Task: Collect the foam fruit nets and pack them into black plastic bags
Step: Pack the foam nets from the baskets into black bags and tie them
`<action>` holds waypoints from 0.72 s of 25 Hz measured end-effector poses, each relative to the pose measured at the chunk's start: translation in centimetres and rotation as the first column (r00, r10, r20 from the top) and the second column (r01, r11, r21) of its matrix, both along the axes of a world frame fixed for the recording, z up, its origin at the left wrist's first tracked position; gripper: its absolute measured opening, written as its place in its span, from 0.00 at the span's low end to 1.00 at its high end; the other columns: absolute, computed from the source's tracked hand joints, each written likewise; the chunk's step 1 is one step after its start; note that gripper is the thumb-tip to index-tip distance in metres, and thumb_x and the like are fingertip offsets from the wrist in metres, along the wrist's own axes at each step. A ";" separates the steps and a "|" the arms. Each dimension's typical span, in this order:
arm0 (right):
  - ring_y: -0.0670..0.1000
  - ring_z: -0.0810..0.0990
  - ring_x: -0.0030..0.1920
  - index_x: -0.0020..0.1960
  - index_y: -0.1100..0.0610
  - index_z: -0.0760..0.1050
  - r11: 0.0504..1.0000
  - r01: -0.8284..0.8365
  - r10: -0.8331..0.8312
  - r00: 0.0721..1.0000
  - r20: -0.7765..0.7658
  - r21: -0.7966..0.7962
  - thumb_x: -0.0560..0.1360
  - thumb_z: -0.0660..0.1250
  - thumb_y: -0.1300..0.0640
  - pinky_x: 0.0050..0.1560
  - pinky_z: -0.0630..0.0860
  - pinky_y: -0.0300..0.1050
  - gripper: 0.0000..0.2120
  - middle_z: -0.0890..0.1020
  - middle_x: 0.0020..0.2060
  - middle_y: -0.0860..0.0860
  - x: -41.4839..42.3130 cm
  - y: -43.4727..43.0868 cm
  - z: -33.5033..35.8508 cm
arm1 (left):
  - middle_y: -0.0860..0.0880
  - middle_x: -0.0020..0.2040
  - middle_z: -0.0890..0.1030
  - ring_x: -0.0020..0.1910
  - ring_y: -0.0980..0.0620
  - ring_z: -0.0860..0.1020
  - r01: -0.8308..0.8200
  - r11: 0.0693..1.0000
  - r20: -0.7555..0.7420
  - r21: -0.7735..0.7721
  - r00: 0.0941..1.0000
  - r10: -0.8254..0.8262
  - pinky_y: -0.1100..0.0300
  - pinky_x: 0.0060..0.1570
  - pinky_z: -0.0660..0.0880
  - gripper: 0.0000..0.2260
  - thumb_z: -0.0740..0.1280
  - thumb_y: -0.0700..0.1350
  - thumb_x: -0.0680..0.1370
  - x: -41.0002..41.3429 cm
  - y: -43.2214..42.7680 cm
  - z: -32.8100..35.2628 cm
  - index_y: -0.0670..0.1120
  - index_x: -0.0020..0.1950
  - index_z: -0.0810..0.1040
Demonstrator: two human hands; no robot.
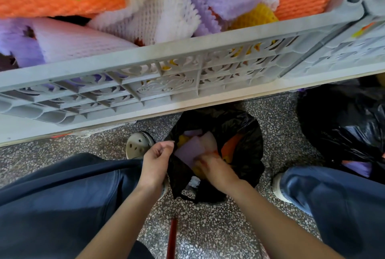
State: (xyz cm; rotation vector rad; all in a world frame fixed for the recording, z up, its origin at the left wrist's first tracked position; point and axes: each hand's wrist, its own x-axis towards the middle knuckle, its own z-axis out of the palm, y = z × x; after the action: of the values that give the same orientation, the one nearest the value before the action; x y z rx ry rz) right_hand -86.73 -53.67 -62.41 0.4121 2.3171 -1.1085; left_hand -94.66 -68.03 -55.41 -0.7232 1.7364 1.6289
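Note:
A black plastic bag (243, 133) stands open on the floor between my knees, with purple, orange and yellow foam nets inside. My left hand (156, 158) pinches the bag's left rim. Inside the mouth, my right hand (212, 167) holds a purple foam net (188, 150) and a pale pink one lies against it. Above, a grey plastic crate (166, 84) on a table holds many foam nets (145, 4) in orange, white, purple and yellow.
A second, fuller black bag (343, 129) sits on the floor at the right, a purple net beside it. My legs in blue trousers flank the open bag, a grey clog (138, 144) at left. A red stick (172, 238) lies on the speckled floor.

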 end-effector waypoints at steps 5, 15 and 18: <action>0.59 0.73 0.63 0.67 0.65 0.62 0.880 0.474 -0.474 0.868 0.150 0.041 0.76 0.67 0.58 0.53 0.67 0.40 0.24 0.74 0.60 0.61 0.5 4.2 -1.3 | 0.42 0.44 0.81 0.52 0.43 0.77 0.009 1.000 -0.020 -0.019 1.000 -0.009 0.40 0.64 0.70 0.09 0.63 0.40 0.79 0.1 0.1 -0.1 0.47 0.42 0.80; 0.60 0.75 0.62 0.67 0.67 0.68 0.885 0.462 -0.388 0.797 0.462 -0.055 0.71 0.73 0.54 0.62 0.71 0.48 0.30 0.77 0.61 0.61 -1.8 4.0 -7.4 | 0.39 0.48 0.81 0.53 0.41 0.78 0.037 0.995 -0.047 -0.094 0.998 -0.041 0.43 0.61 0.71 0.06 0.64 0.43 0.79 -0.2 0.2 -0.3 0.45 0.47 0.80; 0.60 0.76 0.60 0.63 0.62 0.72 0.977 0.197 -0.213 0.910 0.356 0.081 0.77 0.64 0.52 0.54 0.71 0.47 0.18 0.78 0.58 0.61 -2.0 4.6 -3.8 | 0.42 0.45 0.80 0.51 0.44 0.77 0.026 0.990 -0.098 -0.141 0.994 -0.040 0.45 0.60 0.71 0.06 0.64 0.40 0.79 -0.4 0.6 -0.5 0.45 0.43 0.79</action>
State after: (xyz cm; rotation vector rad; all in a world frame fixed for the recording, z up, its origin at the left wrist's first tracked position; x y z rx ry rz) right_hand -88.71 -49.03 -66.20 0.8221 2.0049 -0.9804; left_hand -95.07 -67.41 -55.92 -0.6834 1.9401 1.5572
